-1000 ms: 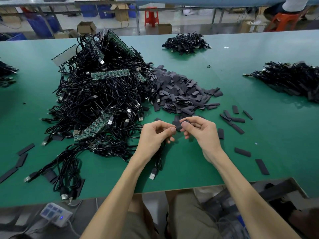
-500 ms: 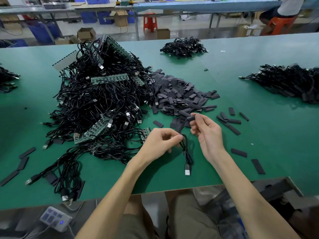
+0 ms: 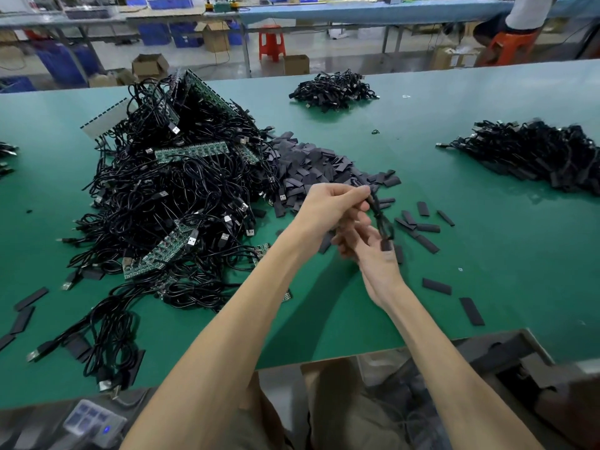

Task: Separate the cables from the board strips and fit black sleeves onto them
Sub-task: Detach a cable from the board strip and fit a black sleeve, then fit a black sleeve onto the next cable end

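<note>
Rising since a moment ago, the left hand (image 3: 334,206) is pinching the light, floppy cable (image 3: 378,219) by its top over the green surface (image 3: 506,261), while the right hand (image 3: 370,258), fingers blurred beyond telling, is reaching under its stiffer lower end, probably the best hold.

Cable pile (image 3: 168,203) on the table (image 3: 519,271) to your left, sleeve heap (image 3: 311,170) against its right side. Second heap (image 3: 334,89) behind, third heap (image 3: 535,157) far right.
</note>
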Demonstrator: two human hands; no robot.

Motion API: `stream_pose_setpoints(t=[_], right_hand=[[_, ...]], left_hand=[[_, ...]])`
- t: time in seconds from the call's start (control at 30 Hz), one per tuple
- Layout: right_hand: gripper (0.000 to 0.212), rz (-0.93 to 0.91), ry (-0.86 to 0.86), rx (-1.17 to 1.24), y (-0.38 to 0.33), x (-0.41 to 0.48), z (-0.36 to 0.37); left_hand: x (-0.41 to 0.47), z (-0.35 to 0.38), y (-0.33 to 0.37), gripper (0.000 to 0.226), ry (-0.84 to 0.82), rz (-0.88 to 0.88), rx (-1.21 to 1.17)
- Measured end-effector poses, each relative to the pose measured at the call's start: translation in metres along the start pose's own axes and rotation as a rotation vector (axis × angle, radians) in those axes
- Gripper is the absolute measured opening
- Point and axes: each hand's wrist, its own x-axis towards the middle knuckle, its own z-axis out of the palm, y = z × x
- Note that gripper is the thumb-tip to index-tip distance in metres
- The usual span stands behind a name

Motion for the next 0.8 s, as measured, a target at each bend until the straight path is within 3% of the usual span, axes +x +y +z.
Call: stream_pose_setpoints(t=[0.07,0.17,0.23,0.37,0.43,0.6,0.7,0.8], right_hand=[[0.009,-0.012,-0.047,-0.065,-0.002,0.0,0.001],[0.035,-0.045,-0.069,-0.106,-0.004,0.0,0.001],[0.044,-0.061,-0.081,-0.146,-0.002,0.001,0.0],[0.021,-0.066,-0.117,-0.127,0.001,-0.002,0.0],[0.014,-0.059,-0.1,-0.112,0.003,0.0,-0.003],[0.014,-0.06,-0.113,-0.14,0.006,0.002,-0.007],[0.014,-0.065,-0.119,-0.156,0.006,0.003,-0.008],[0.012,-0.064,-0.132,-0.193,0.006,0.002,-0.007]], left_hand=[[0.005,0.009,0.002,0.021,-0.039,-0.013,0.0],[0.006,0.017,-0.003,0.028,-0.081,-0.049,0.177],[0.004,0.014,-0.01,0.029,0.0,-0.006,0.351],[-0.011,-0.013,-0.021,0.014,0.225,0.181,0.425],[-0.023,-0.034,-0.028,0.015,0.255,0.201,0.615],[-0.058,-0.092,-0.046,0.022,0.276,0.092,1.124],[-0.07,-0.108,-0.054,0.042,0.243,0.014,1.366],[-0.076,-0.107,-0.062,0.046,0.255,-0.009,1.475]])
